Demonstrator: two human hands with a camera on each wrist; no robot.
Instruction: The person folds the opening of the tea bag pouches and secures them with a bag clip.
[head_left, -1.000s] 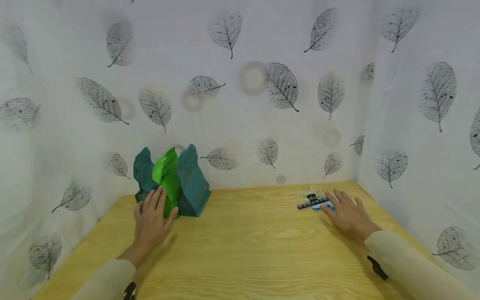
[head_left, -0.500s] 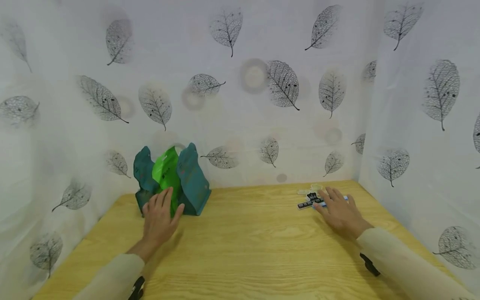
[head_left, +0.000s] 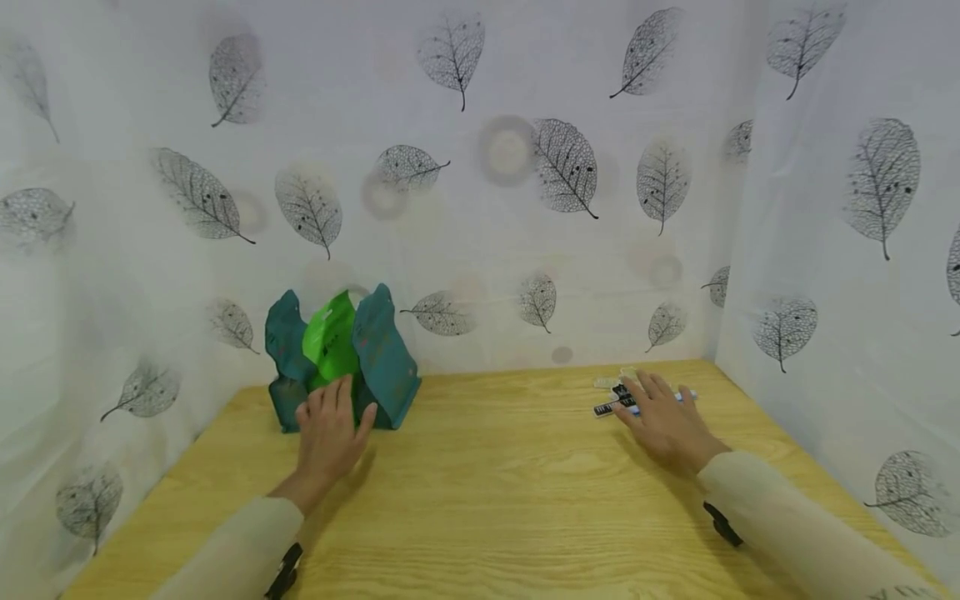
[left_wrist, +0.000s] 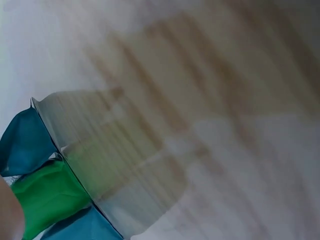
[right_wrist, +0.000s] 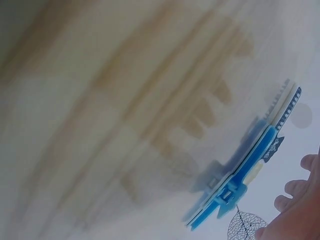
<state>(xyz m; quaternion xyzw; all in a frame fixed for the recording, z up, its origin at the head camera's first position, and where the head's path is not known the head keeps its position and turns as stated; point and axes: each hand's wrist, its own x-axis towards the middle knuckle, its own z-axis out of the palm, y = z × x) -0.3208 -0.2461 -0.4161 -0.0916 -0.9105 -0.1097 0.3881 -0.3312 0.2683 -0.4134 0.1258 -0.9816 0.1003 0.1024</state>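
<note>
Toward the table's back left, a bright green pouch (head_left: 330, 337) stands between a dark teal pouch (head_left: 287, 342) and another teal pouch (head_left: 385, 354). My left hand (head_left: 330, 433) is in front of the green pouch, fingers extended and holding nothing; contact with the pouch cannot be told. At the back right lie several bag clips: one with a piano-key pattern (head_left: 604, 409), a blue one (right_wrist: 235, 182) and a pale one (head_left: 604, 382). Over them hovers or rests my right hand (head_left: 667, 425), fingers spread and partly covering them. In the right wrist view its fingers are apart from the blue clip.
A wood-grain table (head_left: 495, 500) lies under both hands. White curtains (head_left: 480, 242) printed with dark leaves enclose its back and sides. A glossy reflection of the pouches shows on the tabletop in the left wrist view.
The left hand has shifted right and slightly down, toward the middle of the pouches. My right hand has slid left over the clips. Pouches and clips stay in place.
</note>
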